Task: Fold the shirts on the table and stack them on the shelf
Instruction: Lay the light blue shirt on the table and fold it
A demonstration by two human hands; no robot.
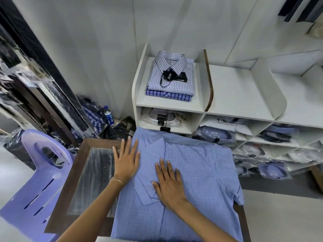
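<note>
Both hands lie flat with straight fingers on the blue shirt [192, 172] on the table [82, 172]: left hand [126, 162] at its edge, right hand [168, 184] in the middle.

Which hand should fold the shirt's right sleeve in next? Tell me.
Right, probably. The right hand lies flat mid-shirt, nearer the sleeve hanging off the table's right edge; the left hand presses the shirt's far left edge.

The blue shirt [192, 172] runs off the bottom edge; bagged clothes [22, 81] at left are blurred.
</note>
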